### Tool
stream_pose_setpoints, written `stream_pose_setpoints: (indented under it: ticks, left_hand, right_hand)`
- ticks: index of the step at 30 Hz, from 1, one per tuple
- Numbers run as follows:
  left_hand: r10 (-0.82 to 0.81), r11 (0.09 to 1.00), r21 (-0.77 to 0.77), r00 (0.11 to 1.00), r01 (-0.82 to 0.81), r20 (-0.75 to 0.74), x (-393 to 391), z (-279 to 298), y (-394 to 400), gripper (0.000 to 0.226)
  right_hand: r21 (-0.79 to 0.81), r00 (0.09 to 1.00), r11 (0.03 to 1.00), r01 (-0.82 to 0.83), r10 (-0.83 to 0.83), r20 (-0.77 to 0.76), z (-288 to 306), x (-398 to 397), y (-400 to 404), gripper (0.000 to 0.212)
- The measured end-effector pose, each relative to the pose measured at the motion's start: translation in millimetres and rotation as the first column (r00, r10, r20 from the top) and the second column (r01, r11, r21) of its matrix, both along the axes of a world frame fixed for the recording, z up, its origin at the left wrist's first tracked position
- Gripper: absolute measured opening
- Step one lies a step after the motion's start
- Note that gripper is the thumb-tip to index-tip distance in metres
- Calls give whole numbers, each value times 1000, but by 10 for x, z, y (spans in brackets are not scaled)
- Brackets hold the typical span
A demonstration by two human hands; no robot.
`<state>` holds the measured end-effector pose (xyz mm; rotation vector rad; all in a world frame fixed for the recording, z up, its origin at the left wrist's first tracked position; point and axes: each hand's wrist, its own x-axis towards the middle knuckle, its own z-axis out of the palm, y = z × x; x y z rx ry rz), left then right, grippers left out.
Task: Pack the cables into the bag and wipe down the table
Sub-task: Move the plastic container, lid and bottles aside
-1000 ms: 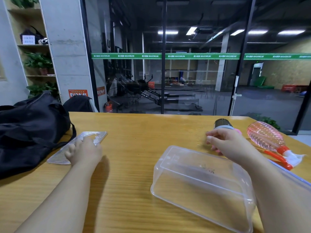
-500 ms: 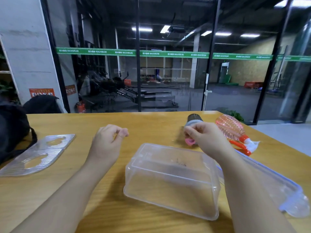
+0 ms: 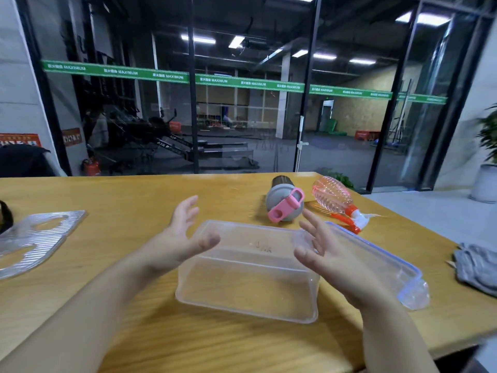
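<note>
Table (image 3: 134, 192): wooden top, bearing everything listed; no cables show on it, and of the bag only a dark sliver (image 3: 5, 216) sits at the frame edge, far out beyond the left hand. Cloth (image 3: 478, 265): grey, crumpled, on the table well out past the right hand, the likely wiper. Box (image 3: 247, 267): clear plastic, upside down, lying between the two hands. Left hand (image 3: 183, 238): fingers spread and relaxed, gripping nothing, poised at the box's left end, thumb near its top edge. Right hand (image 3: 325, 251): likewise spread and empty, at the box's right end. Lid (image 3: 390, 267): clear with blue rim, partly behind the right hand, touching or just beside the box; contact cannot be told. Cup (image 3: 285, 203): grey with pink strap, on its side, beyond the right fingertips. Spray bottle (image 3: 333, 197): pink, ribbed, red-and-white nozzle, lying just right of the cup. Tray (image 3: 35, 238): clear ribbed plate with cut-outs, well left of the left hand. Handling note: the step appears to be lifting the box clear for wiping; close both palms evenly on the short ends, as smooth plastic may slip, and raise it straight so the lid is not dragged.
</note>
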<state>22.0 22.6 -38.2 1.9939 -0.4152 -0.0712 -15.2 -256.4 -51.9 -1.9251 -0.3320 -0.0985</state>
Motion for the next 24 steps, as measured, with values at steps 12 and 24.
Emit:
stream_pose_setpoints:
  ticks: [12, 24]
  left_hand:
    - [-231, 964, 103, 963, 246, -137, 6, -92, 160, 123]
    - [-228, 897, -324, 944, 299, 240, -45, 133, 142, 116]
  right_hand:
    - [-201, 997, 977, -65, 56, -53, -28, -145, -41, 112]
    - [491, 1000, 871, -27, 30, 1, 278, -32, 129, 56]
